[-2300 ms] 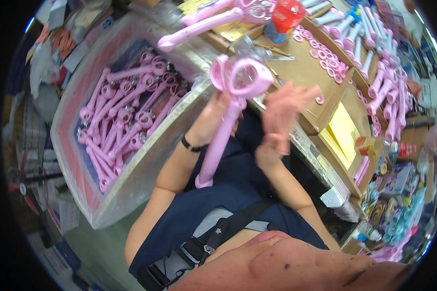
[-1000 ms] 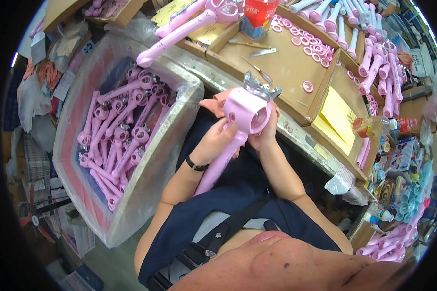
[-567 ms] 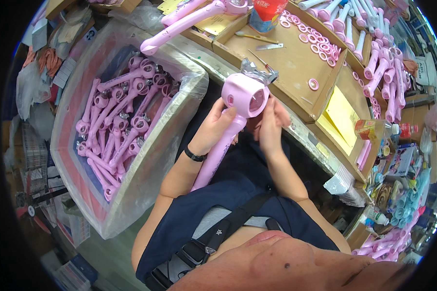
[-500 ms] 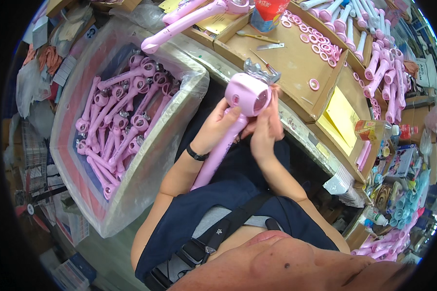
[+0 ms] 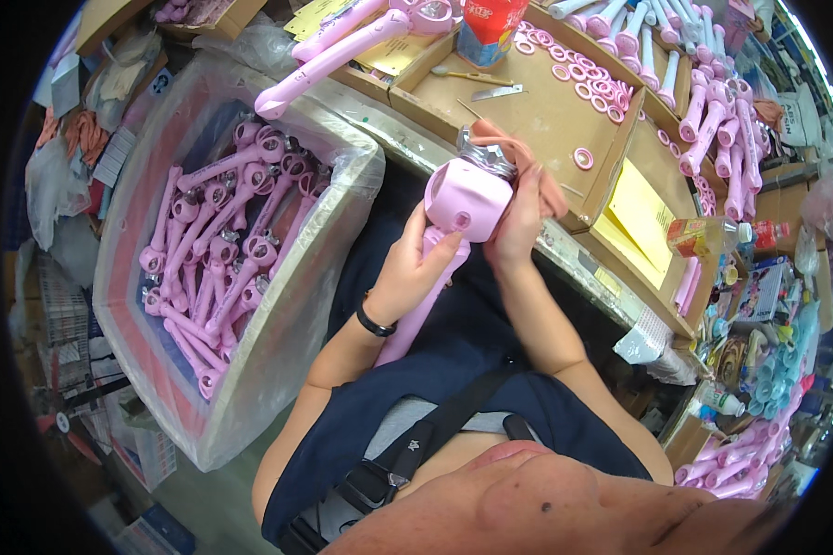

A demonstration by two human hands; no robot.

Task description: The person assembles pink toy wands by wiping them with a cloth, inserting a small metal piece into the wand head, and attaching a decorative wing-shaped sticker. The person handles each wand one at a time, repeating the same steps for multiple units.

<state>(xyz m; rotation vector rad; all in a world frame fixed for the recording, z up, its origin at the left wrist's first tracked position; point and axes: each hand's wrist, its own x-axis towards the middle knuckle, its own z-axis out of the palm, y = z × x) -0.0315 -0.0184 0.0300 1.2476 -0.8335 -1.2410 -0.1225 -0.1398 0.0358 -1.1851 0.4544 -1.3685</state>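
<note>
I hold a long pink plastic wand toy (image 5: 467,199) upright over my lap, its round head up by the edge of the workbench. My left hand (image 5: 415,268) grips the pink shaft just below the head. My right hand (image 5: 518,208) wraps the right side of the head, fingers curled over its top where a silvery metal part (image 5: 484,157) sticks out. The lower shaft runs down past my left wrist, which wears a black band.
A large plastic-lined box (image 5: 278,314) on my left holds several identical pink wands. The cardboard tray (image 5: 537,111) ahead carries pink rings (image 5: 583,157), small tools, yellow sheets (image 5: 640,213) and a red container (image 5: 491,23). More pink wands (image 5: 713,120) lie at the right.
The wand head has turned from facing me to its back. My right hand moved from open beside it onto the head's top. My view shifted slightly.
</note>
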